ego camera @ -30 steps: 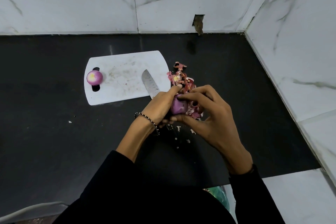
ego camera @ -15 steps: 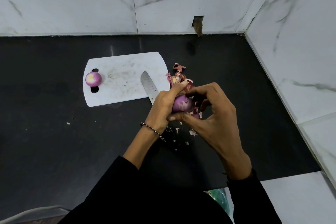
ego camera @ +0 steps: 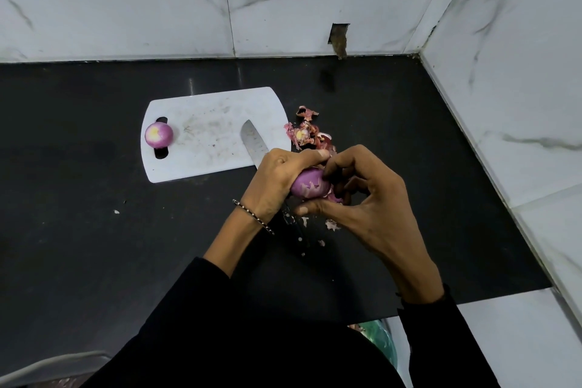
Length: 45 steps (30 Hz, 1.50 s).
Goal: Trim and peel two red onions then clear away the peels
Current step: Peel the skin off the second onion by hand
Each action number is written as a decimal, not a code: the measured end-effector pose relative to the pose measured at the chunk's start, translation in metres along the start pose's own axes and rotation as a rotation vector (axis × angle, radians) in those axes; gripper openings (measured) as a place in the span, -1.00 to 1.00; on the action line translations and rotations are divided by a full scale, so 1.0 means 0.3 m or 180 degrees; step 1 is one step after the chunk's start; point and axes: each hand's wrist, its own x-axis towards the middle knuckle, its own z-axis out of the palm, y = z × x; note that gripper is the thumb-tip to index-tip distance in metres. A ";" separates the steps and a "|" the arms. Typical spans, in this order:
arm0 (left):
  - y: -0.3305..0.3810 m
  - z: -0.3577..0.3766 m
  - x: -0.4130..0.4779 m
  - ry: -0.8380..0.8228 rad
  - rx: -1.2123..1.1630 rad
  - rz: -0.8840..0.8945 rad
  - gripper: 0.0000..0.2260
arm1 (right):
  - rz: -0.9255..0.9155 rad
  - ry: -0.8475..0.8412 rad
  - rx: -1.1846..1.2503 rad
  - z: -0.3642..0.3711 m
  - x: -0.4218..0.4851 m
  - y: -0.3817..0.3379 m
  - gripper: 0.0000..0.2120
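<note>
Left hand [ego camera: 277,179], centre frame, is gripping the onion [ego camera: 310,184]; right hand [ego camera: 371,208] is pinching its skin. Second peeling is likely finishing; next is calling for gathering the peels [ego camera: 305,135].

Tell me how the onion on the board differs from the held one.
The board onion lies untouched on the cutting board; the held onion is gripped by the left hand and right hand. The board onion looks smooth and peeled; the held onion has ragged skin clinging. The board onion shows a pale cut end; the held onion its side. Both are purple.
</note>
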 end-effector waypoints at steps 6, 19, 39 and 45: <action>0.003 -0.003 0.015 0.0236 0.0555 0.0145 -0.45 | 0.0002 0.0125 -0.0183 -0.003 0.008 0.000 -0.53; -0.020 -0.021 0.041 -0.0035 0.0388 -0.0095 -0.60 | 0.0311 0.0183 0.0087 0.022 0.011 0.002 -0.56; -0.007 -0.039 0.051 -0.0174 0.0752 -0.0051 -0.43 | 0.0319 0.0078 0.0040 0.038 0.019 0.007 -0.65; -0.017 -0.048 0.049 -0.0292 0.0768 0.0191 -0.67 | 0.0390 0.0057 0.0226 0.040 0.016 -0.005 -0.55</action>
